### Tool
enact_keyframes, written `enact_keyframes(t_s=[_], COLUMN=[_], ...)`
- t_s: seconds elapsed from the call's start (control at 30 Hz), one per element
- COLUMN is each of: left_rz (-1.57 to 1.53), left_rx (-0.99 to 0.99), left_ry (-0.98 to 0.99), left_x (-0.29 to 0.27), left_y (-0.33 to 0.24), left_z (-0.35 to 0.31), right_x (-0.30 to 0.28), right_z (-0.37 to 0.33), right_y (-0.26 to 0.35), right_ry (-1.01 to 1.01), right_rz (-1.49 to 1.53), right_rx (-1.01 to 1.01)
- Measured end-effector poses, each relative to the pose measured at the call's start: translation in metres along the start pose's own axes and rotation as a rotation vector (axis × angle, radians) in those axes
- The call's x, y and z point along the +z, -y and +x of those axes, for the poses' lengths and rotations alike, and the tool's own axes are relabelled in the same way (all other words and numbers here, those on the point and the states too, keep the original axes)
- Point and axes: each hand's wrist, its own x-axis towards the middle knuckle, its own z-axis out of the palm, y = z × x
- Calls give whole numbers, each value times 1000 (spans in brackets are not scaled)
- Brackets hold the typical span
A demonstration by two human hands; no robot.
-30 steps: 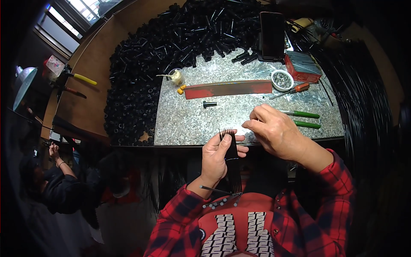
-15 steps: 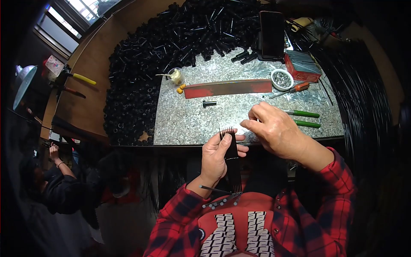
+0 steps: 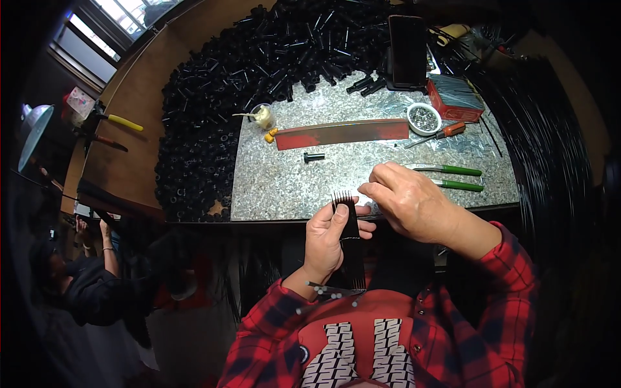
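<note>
My left hand [image 3: 323, 239] grasps a bundle of thin black strips [image 3: 351, 223], thumb laid over it and fingertips showing past its right side. The bundle stands between my palm and the bench edge, its fine upper ends fanned like comb teeth above my thumb, its lower end reaching down toward my waist. I have kept that grip unchanged over the last second. My right hand [image 3: 414, 204] is curled, thumb drawn up to forefinger; I cannot tell whether they pinch something fine. Those fingertips have edged a little nearer the bundle but stay apart from it.

Below my left wrist, the round-ended grey rods [image 3: 321, 290] have shifted into a different spread. Just beyond my right hand lie the green handles [image 3: 462, 171] of a tool; farther left, a black headed pin [image 3: 315, 158] rests on the speckled bench top [image 3: 278, 187]. Past it lies a red bar [image 3: 343, 134], with a white bowl [image 3: 424, 132] of small metal bits at its right end. All these sit slightly farther left in view than before.

Off to the left, a co-worker's forearm [image 3: 110, 255] is now more upright, and both their hands show.
</note>
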Motion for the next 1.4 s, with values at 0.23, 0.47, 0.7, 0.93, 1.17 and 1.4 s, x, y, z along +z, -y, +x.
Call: enact_keyframes(t_s=[0.23,0.47,0.7,0.93,1.17,1.4], left_rz=[-10,10,1,-2,-42,16], left_rx=[-2,1,-10,-3,13,5], left_ry=[6,-1,7,14,66,68], left_x=[-2,-1,-2,-1,-3,-3], left_y=[2,1,1,1,3,3], left_z=[-1,-1,-1,-2,-2,-3], right_x=[0,-3,-6,-3,-5,0], right_z=[0,3,7,6,8,10], right_y=[0,-3,-4,-6,-6,-2], right_ry=[-16,-51,-39,-53,-48,-28], right_rz=[23,-94,-181,-159,-108,72], right_rx=[-5,-69,-111,-103,-101,-41])
